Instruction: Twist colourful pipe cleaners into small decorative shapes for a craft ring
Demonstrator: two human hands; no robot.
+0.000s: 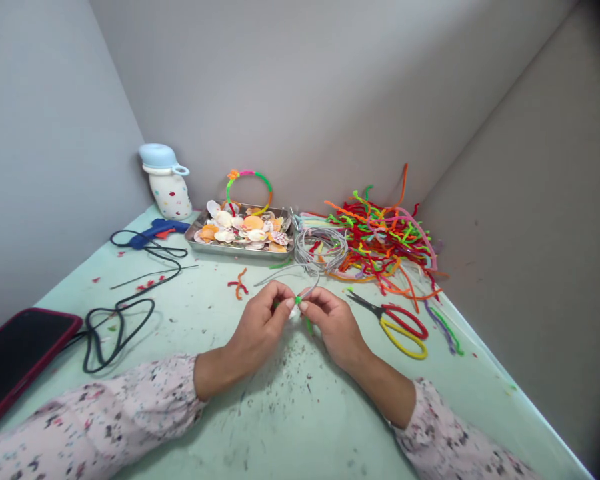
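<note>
My left hand (260,323) and my right hand (337,327) meet over the middle of the table, fingertips pinched close together. Between them is a small piece of green pipe cleaner (298,301), with a green end hanging below the right fingers. A grey wire (310,289) runs from the fingertips towards a loose grey wire coil (298,248) just beyond. Something small and white shows under the pinch, too small to name. Scissors (393,321) with red and yellow handles lie right of my right hand. An orange and red twisted pipe cleaner piece (239,285) lies beyond my left hand.
At the back stand a metal tray (240,251) of seashells, a colourful pipe-cleaner ring (271,188) and a white bottle (173,193). A pile of pipe cleaners (385,233) sits back right. On the left are a blue glue gun (153,232), its black cord and a phone (23,353).
</note>
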